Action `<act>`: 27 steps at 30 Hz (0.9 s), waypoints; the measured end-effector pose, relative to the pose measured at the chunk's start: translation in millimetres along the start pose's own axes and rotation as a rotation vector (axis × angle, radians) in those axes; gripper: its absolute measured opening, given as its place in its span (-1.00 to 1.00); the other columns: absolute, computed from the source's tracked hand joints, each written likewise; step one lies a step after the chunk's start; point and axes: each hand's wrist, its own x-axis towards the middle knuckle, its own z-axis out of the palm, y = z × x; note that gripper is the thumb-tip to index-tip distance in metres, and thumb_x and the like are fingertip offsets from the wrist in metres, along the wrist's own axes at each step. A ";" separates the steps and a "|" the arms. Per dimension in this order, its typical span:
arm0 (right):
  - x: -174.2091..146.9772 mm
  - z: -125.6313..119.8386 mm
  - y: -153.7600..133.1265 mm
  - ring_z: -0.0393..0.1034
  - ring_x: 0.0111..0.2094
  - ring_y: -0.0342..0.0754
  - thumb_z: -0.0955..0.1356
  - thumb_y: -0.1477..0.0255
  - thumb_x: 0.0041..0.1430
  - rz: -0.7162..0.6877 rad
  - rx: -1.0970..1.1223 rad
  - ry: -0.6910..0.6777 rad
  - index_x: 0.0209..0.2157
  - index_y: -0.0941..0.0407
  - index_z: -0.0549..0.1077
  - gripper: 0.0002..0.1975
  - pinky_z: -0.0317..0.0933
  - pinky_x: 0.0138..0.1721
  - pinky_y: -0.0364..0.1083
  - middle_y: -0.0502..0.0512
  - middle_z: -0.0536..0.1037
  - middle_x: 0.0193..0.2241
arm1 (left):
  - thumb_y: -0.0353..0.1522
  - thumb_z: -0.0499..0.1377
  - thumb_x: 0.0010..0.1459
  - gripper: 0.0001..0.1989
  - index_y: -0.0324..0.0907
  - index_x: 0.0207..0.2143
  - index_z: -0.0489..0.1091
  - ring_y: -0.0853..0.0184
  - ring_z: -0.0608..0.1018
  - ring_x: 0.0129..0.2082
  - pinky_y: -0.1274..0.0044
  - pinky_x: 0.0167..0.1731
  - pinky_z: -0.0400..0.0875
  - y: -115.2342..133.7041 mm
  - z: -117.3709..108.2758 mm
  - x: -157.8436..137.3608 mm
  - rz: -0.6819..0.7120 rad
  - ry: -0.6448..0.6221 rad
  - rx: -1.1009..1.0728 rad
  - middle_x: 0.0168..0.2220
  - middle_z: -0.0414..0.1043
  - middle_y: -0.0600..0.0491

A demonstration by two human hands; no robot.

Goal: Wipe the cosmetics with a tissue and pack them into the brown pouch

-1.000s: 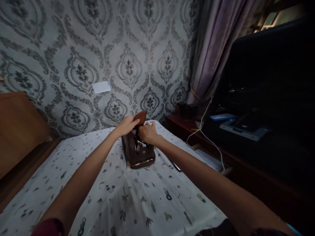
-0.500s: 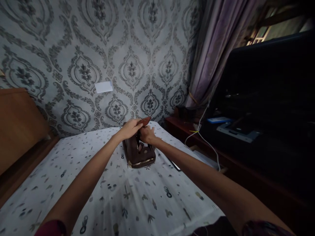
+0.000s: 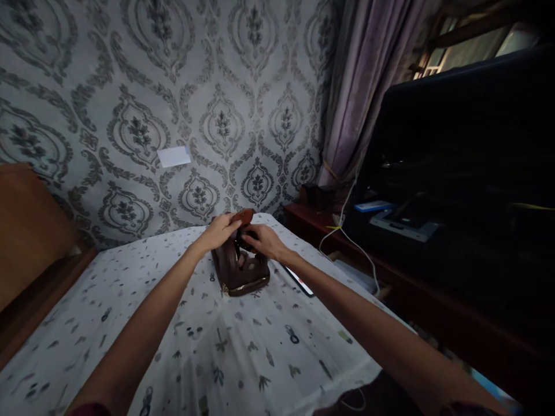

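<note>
A dark brown leather handbag (image 3: pixel 222 267) with a gold zip along its near edge lies on a white patterned cloth (image 3: pixel 243 352). At its far end my left hand (image 3: pixel 219 232) is closed on a reddish-brown leather flap, (image 3: pixel 245 216) which is raised; whether it belongs to the bag is hard to see. My right hand (image 3: pixel 264 241) is over the bag's opening, fingers bent and pinched together at a dark part there. What those fingers hold, if anything, is too dark to make out. Pale and pinkish patches show inside the opening.
A phone (image 3: pixel 300 281) with its screen lit lies right of the bag, partly behind my right forearm. White cables (image 3: pixel 368 259) hang by the reddish-brown furniture (image 3: pixel 299 216) at right, near a large black screen-like panel (image 3: pixel 455 138). A wooden piece (image 3: pixel 30 231) stands left.
My right hand has drawn back slightly from the bag's opening, and its fingers show more. My left hand keeps the flap raised. The whole view has shifted, uncovering more of the phone.
</note>
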 end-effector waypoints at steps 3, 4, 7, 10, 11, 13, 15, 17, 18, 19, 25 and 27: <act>-7.9 10.0 5.8 0.41 -0.07 -0.02 0.31 0.34 0.27 0.051 0.076 0.137 -0.10 0.13 0.56 -0.74 0.23 -0.04 -0.09 0.12 0.57 -0.12 | -0.22 0.03 0.24 -0.64 -0.22 -0.11 0.49 0.19 0.53 -0.20 0.40 -0.04 0.37 -2.3 1.1 -0.1 0.003 -0.001 -0.013 -0.24 0.57 0.03; -7.1 15.7 6.1 0.39 -0.05 0.00 0.33 0.36 0.25 0.072 0.092 0.178 -0.14 0.13 0.57 -0.76 0.21 -0.03 -0.08 0.13 0.55 -0.12 | -0.22 0.03 0.24 -0.64 -0.21 -0.09 0.49 0.19 0.53 -0.18 0.40 -0.02 0.37 -1.8 1.4 -0.5 0.009 0.000 -0.018 -0.22 0.57 0.03; 0.7 30.7 4.1 0.32 -0.02 0.05 0.37 0.39 0.18 0.122 0.125 0.264 -0.24 0.10 0.60 -0.83 0.19 -0.02 -0.04 0.13 0.50 -0.12 | -0.22 0.02 0.24 -0.62 -0.19 -0.04 0.47 0.18 0.52 -0.13 0.42 -0.01 0.36 2.9 1.4 -2.8 0.037 -0.011 -0.032 -0.16 0.56 0.03; 7.4 34.0 2.8 0.29 -0.02 0.07 0.40 0.39 0.14 0.140 0.185 0.287 -0.30 0.08 0.62 -0.87 0.18 0.00 -0.01 0.13 0.48 -0.13 | -0.22 0.00 0.25 -0.65 -0.19 -0.12 0.48 0.19 0.52 -0.15 0.44 -0.05 0.37 9.2 0.6 -5.7 0.056 -0.040 -0.013 -0.18 0.55 0.03; 7.6 32.7 3.3 0.30 -0.02 0.07 0.41 0.40 0.13 0.139 0.207 0.284 -0.31 0.08 0.62 -0.88 0.18 0.01 0.00 0.13 0.48 -0.13 | -0.22 0.00 0.25 -0.66 -0.20 -0.16 0.48 0.19 0.51 -0.17 0.45 -0.07 0.37 11.1 0.3 -6.6 0.058 -0.047 0.004 -0.20 0.55 0.02; 3.5 29.8 5.2 0.31 -0.01 0.04 0.42 0.42 0.13 0.124 0.243 0.271 -0.33 0.10 0.61 -0.90 0.17 0.05 -0.02 0.12 0.48 -0.12 | -0.24 -0.01 0.25 -0.68 -0.20 -0.20 0.48 0.20 0.51 -0.19 0.44 -0.08 0.37 14.1 -0.1 -8.1 0.063 -0.058 0.034 -0.22 0.53 0.01; -6.3 29.5 6.6 0.32 0.02 0.01 0.39 0.43 0.17 0.104 0.266 0.283 -0.31 0.11 0.59 -0.90 0.17 0.09 -0.05 0.12 0.48 -0.08 | -0.25 -0.01 0.26 -0.68 -0.20 -0.18 0.48 0.20 0.51 -0.18 0.44 -0.08 0.36 15.6 0.1 -9.5 0.071 -0.074 0.044 -0.20 0.53 0.00; -18.9 34.0 4.8 0.29 0.10 0.00 0.33 0.42 0.25 0.093 0.267 0.331 -0.24 0.12 0.57 -0.84 0.14 0.14 -0.04 0.16 0.46 0.00 | -0.26 0.00 0.27 -0.68 -0.19 -0.14 0.48 0.20 0.51 -0.15 0.43 -0.05 0.36 15.4 1.7 -11.1 0.077 -0.084 0.040 -0.17 0.53 -0.01; -24.6 37.7 2.2 0.25 0.16 0.02 0.29 0.41 0.29 0.096 0.243 0.359 -0.16 0.13 0.55 -0.79 0.12 0.17 -0.02 0.20 0.42 0.06 | -0.27 0.00 0.27 -0.68 -0.19 -0.12 0.48 0.20 0.51 -0.13 0.42 -0.02 0.36 14.7 3.2 -12.0 0.080 -0.082 0.035 -0.15 0.53 -0.02; -29.0 42.0 -1.5 0.19 0.21 0.04 0.26 0.39 0.33 0.109 0.200 0.378 -0.07 0.14 0.51 -0.74 0.10 0.20 0.01 0.24 0.37 0.13 | -0.28 0.00 0.27 -0.68 -0.19 -0.10 0.48 0.19 0.51 -0.10 0.41 0.00 0.35 13.6 5.2 -13.0 0.085 -0.076 0.029 -0.12 0.53 -0.03; -16.4 57.0 -31.2 -0.03 0.33 0.26 0.16 0.35 0.40 0.275 -0.171 0.277 0.22 0.23 0.28 -0.55 -0.04 0.24 0.31 0.41 0.17 0.31 | -0.30 0.00 0.31 -0.65 -0.16 0.01 0.47 0.16 0.45 0.06 0.32 0.15 0.26 5.0 21.6 -22.2 0.175 0.009 0.023 0.02 0.49 -0.09; -9.3 54.2 -34.6 -0.02 0.33 0.27 0.16 0.42 0.38 0.271 -0.215 0.252 0.24 0.23 0.26 -0.55 -0.05 0.23 0.34 0.41 0.19 0.31 | -0.29 0.01 0.32 -0.65 -0.15 0.03 0.47 0.16 0.44 0.08 0.30 0.17 0.24 3.6 24.9 -25.1 0.183 0.032 0.038 0.03 0.48 -0.08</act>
